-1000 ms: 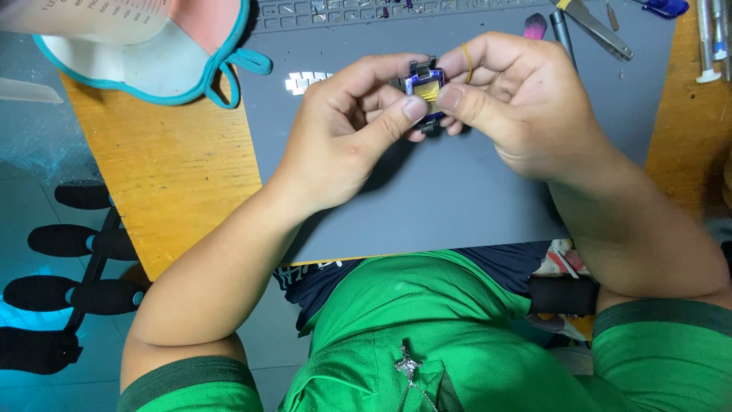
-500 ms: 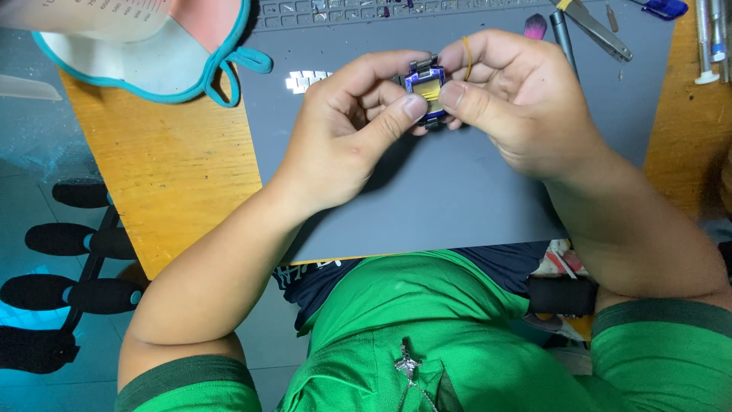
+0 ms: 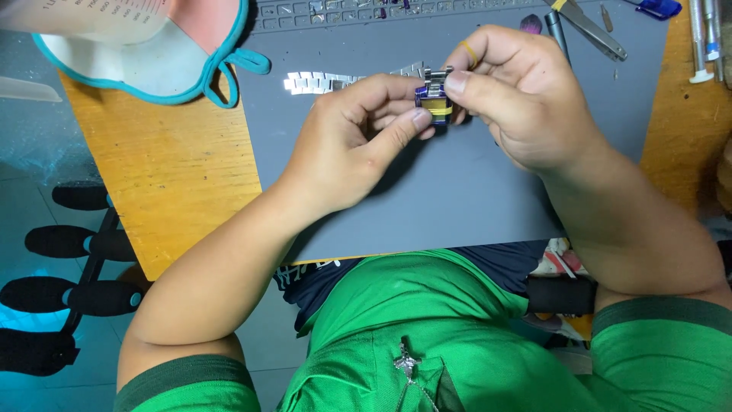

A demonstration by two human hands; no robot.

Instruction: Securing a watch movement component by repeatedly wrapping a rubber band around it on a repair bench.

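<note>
**Both hands holding a small watch part above the grey mat**

Your left hand [image 3: 358,141] and right hand [image 3: 518,99] meet over the grey mat [image 3: 457,198], which covers the middle of the wooden table [image 3: 168,191]. Between them you hold a small watch part [image 3: 433,95]: a blue and purple piece with a yellow band across it and a short run of silver links at its top.

Grip state:
- Left hand: fingers curled in, thumb tip pressed against the lower side of the watch part. The hand is closed on it.
- Right hand: forefinger laid across the top of the watch part, the other fingers folded behind it. The thumb is hidden, so the full pinch cannot be seen, but the hand is closed on the part. A yellow rubber band [image 3: 468,53] circles one finger.

Position of the part: raised off the mat, near its upper middle; whether it touches the mat cannot be told.

Surroundings:
- A silver metal watch strap [image 3: 320,81] lies flat on the mat, just behind your left hand.
- A pink and white silicone bowl with a teal rim [image 3: 160,69] sits at the table's far left corner.
- Tweezers [image 3: 591,30] and other small tools lie along the far right edge.
</note>
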